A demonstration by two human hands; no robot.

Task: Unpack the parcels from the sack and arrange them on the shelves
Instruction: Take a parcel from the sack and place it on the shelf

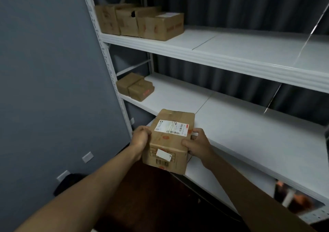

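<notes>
So, with three cardboard parcels [140, 24] on the top shelf [231, 53] and two small parcels [135, 87] on the middle shelf [249, 133], the left hand [140, 137] and right hand [197, 142] grip a labelled box [169, 141] at that middle shelf's front edge, unplaced.

I see three boxes [140, 22] side by side at the left end of the top shelf [249, 53]; two parcels [135, 87] sit left on the middle shelf [240, 125], behind my held box [169, 141].
</notes>
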